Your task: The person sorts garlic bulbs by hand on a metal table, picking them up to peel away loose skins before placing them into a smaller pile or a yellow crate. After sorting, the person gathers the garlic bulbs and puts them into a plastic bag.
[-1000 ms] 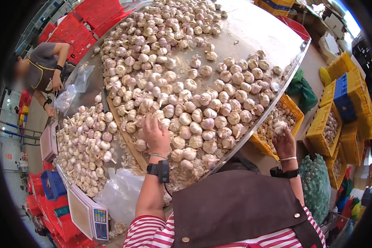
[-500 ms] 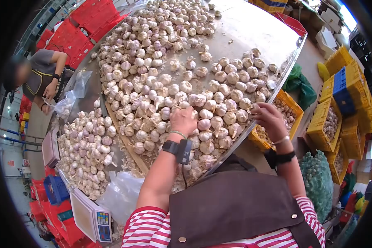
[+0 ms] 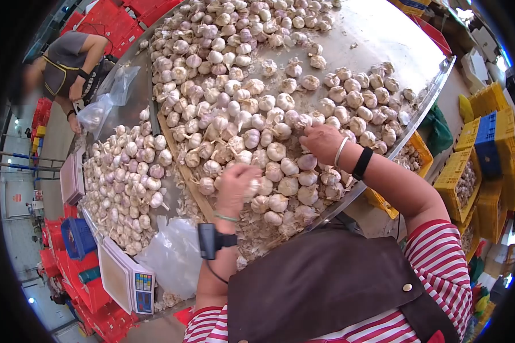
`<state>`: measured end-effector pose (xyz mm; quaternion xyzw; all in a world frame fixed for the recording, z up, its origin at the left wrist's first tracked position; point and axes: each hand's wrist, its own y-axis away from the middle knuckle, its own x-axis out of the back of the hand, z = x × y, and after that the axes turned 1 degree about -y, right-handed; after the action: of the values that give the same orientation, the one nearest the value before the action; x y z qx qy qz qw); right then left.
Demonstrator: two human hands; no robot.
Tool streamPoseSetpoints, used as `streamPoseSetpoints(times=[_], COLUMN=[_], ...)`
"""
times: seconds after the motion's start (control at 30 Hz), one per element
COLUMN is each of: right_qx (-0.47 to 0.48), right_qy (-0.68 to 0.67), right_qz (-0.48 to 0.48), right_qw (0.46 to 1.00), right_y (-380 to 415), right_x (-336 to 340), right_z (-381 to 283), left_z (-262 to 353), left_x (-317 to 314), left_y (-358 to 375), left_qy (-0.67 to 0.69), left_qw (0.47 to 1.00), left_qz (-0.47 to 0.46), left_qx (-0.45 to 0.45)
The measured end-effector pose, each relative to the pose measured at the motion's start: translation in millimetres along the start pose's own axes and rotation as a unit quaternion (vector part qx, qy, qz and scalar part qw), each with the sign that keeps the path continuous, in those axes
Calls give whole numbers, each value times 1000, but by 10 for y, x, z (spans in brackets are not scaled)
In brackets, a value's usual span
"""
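Observation:
Loose garlic bulbs (image 3: 276, 151) cover much of the metal table (image 3: 377, 34). My left hand (image 3: 234, 186), smeared by motion, is over the near part of the pile, its fingers closed round a pale garlic bulb (image 3: 252, 188). Further right, my right hand (image 3: 323, 143) reaches down into the pile. Its fingers are bent, the tips against a garlic bulb (image 3: 303, 121) and partly hidden by the hand itself. Dry skins (image 3: 263, 231) lie below my hands by the near edge.
A wooden strip (image 3: 183, 166) divides off a second garlic heap (image 3: 120, 186) at left. Nearby are a scale (image 3: 117, 274) and a plastic bag (image 3: 174, 254). Another person (image 3: 68, 63) handles a clear bag at far left. Yellow crates (image 3: 463, 166) with garlic stand beyond the right edge.
My right hand has moved left from the table edge into the pile. My left hand has drawn back towards me and slightly left. The view has shifted a little.

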<state>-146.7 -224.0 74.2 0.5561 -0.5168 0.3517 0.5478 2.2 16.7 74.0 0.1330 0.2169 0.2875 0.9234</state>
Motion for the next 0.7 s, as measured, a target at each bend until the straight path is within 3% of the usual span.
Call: streamPoseSetpoints(times=[0.03,0.07,0.1,0.13,0.17,0.2,0.27,0.33,0.37,0.4,0.47,0.53,0.57,0.6,0.63,0.67,0.7], right_qx=[-3,-7,-13,-14,-34,-55,-134,-110,-108,-110,-41,-48,-158,-253,-149,-115,-97], right_qy=[-10,-19,-52,-49,-162,-272,-524,-800,-850,-848,-916,-918,-772,-553,-385,-177,-126], right_qz=[6,11,14,7,36,65,80,100,97,98,94,92,21,-50,13,64,27], right_qw=[1000,1000,998,999,986,959,838,582,507,510,389,382,615,792,911,975,987], right_y=[-1,1,-23,3,45,95,278,468,579,615,610,482,370,277,228,217,182], right_x=[6,2,-34,-50,-33,10,99,58,192,221,253,248,247,224,131,69,45], right_z=[11,41,116,192,260,298,339,382,265,208,133,131,151,133,22,-133,-218], left_z=[-36,-80,-124,-169,-210,-222,-225,-261,-210,-168,-120,11,-56,-28,10,18,-31], left_x=[-149,-276,-376,-467,-547,-634,-785,-816,-811,-791,-703,-575,-413,-322,-253,-189,-106], left_y=[-46,-106,-181,-257,-324,-363,-433,-551,-581,-613,-617,-447,-399,-263,-93,69,210], left_qy=[-217,-421,-417,-570,-699,-692,-768,-771,-765,-759,-742,-547,-440,-443,-214,32,139], left_qw=[974,897,899,792,654,660,599,596,601,604,623,818,877,876,958,972,955], left_qz=[-3,-7,-8,-40,-70,-71,-142,-155,-185,-213,-229,-156,-173,-170,-190,-197,-213], left_qx=[-70,-136,-135,-213,-282,-282,-176,-159,-139,-120,-93,-79,-81,-80,25,127,149])
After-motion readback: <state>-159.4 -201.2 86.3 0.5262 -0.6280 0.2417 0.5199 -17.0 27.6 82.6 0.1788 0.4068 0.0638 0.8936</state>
